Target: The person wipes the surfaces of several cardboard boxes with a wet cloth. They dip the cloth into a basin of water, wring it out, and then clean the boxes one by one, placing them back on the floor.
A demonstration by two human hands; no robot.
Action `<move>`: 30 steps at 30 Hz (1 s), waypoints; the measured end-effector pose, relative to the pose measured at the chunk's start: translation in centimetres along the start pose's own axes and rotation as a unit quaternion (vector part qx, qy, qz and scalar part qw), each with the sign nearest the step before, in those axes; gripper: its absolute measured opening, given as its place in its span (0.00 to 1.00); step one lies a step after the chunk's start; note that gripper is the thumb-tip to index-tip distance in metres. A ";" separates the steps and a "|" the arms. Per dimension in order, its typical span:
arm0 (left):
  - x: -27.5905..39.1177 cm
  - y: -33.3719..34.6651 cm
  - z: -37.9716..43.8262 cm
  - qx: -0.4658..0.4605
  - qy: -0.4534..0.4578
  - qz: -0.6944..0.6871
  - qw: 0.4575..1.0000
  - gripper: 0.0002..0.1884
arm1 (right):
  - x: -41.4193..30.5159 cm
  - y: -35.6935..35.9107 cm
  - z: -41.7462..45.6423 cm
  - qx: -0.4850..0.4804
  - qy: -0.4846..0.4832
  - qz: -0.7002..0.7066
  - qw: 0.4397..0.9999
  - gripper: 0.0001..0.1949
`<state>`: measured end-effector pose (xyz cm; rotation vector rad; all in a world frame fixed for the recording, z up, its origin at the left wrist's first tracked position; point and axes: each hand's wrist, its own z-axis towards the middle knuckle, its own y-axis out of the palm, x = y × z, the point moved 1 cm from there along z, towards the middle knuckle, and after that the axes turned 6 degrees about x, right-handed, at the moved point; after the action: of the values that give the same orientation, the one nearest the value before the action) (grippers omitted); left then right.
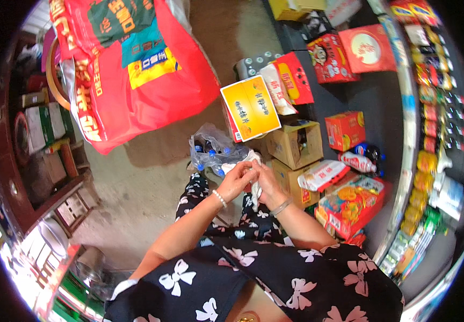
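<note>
My left hand [237,178], a beaded bracelet at its wrist, meets my right hand [267,184], which has a metal bangle behind it. Both hands are closed on a crumpled white cloth [255,196] that shows above the fingers and hangs below them. The fingers partly hide the cloth. Just past my hands, a clear plastic bag [215,139] holds several bottles with blue caps [212,153] on the floor. A yellow carton [251,108] with printed writing lies beyond, at the upper right of the bag.
A large red packaging bag [155,96] fills the upper left. Cardboard boxes [295,145] are stacked at my right, beside a dark shelf with a red snack carton [349,201] and lying bottles [361,161]. Packed goods line the rack [423,177] farther right. Dark wooden furniture [14,189] stands left.
</note>
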<state>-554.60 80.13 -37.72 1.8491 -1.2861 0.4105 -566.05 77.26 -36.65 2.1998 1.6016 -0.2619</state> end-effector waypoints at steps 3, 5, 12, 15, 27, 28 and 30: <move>-2.5 -2.2 1.8 0.149 0.107 0.223 0.957 0.20 | -4.0 -1.5 6.0 -0.008 -0.113 -0.079 0.990 0.11; -3.5 -3.1 4.2 0.210 0.088 0.347 0.910 0.21 | -7.2 -2.2 10.9 0.031 -0.217 -0.209 0.953 0.12; -10.1 -3.4 16.5 0.166 0.162 0.593 0.771 0.34 | -8.0 -3.3 24.4 -0.019 -0.560 -0.718 0.412 0.25; -12.8 -3.7 18.8 0.137 0.135 0.612 0.767 0.38 | -5.9 -3.4 28.1 -0.087 -0.551 -0.769 0.312 0.27; -12.8 -5.7 17.1 0.151 0.157 0.548 0.808 0.22 | -3.6 -1.6 29.1 -0.097 -0.562 -0.761 0.310 0.27; -13.0 -5.9 16.6 0.201 0.198 0.501 0.818 0.15 | -2.7 -4.2 28.0 -0.109 -0.539 -0.783 0.291 0.27; -14.0 -6.3 15.0 0.212 0.180 0.492 0.825 0.15 | -1.6 -7.2 26.0 -0.132 -0.508 -0.805 0.276 0.27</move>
<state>-557.63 78.04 -58.84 1.1576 -1.8904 1.6212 -571.10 66.66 -60.99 -0.8153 1.7975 -1.3132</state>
